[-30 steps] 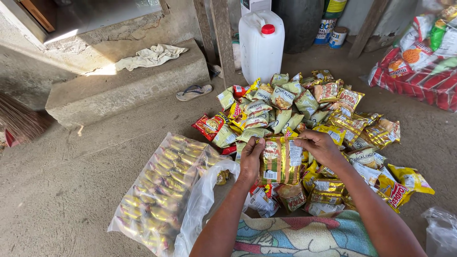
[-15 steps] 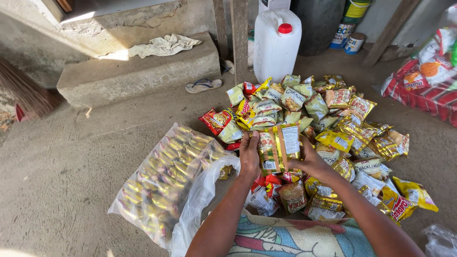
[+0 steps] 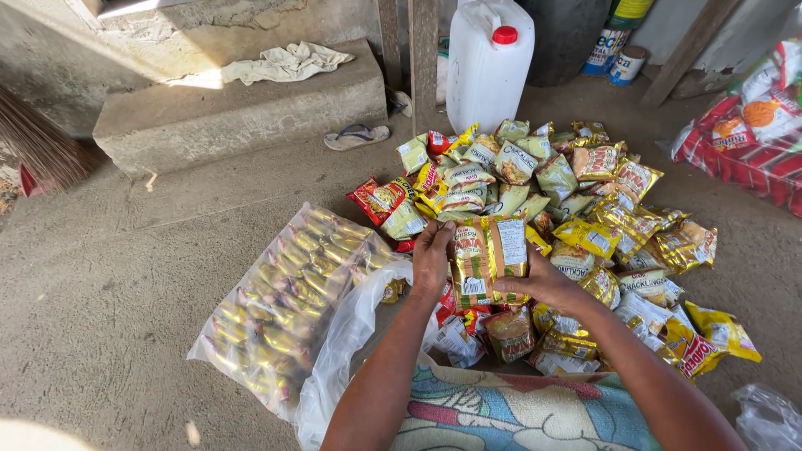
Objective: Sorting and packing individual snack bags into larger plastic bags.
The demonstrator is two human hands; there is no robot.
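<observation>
Both hands meet at the centre of the frame on a small stack of snack packets: the left hand presses flat against the stack's left edge with fingers pointing up, and the right hand cups its lower right side with the thumb laid across the front, so the packets are squeezed together and squared up, standing on end with their backs toward the camera. They are held just above the near edge of a loose heap of snack packets in yellow, green and red that spreads over the concrete floor through the middle and right of the frame. At lower left, beside the left forearm, lies a clear plastic bag already packed with rows of similar packets, its open mouth turned toward the hands, probably for easy filling. Behind the heap, at top centre, stands a white jerrycan with a red cap. A flip-flop lies by the concrete step at upper left, with a crumpled cloth on top.
</observation>
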